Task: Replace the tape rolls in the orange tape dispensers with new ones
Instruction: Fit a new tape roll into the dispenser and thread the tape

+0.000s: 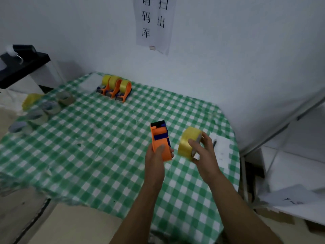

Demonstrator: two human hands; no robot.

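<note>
White wall [228,50] fills the back of the shot, with a printed paper notice [154,23] stuck to it. Below spreads the green-and-white checked tablecloth [88,147], our working surface.

At the far edge by the wall sits a row of three orange plastic tape dispensers [115,88], each carrying a fat yellow roll. They're parked out of the way, and I'd judge those are the finished ones. Over at the left edge is a loose cluster of thin, pale, nearly spent tape rolls [44,110], well apart from the action and likely the discards.

Now centre-right, where it's happening. The left hand [155,161] is raised above the cloth, thumb and fingers wrapped round the near end of a fourth orange dispenser with dark blue parts [161,143], its nose pointing away from the person. The spool seat looks bare, though the angle hides most of it.

Just beside it, not touching, the right hand [202,152] grasps a full roll of glossy yellow tape [188,140]. The thumb lies over the yellow band and the fingers curl at the side face. I'd say it's held close so it can go straight onto the hub.

Under that hand, a small white sheet [221,148] with a dark pen [214,143] lies on the cloth.
</note>
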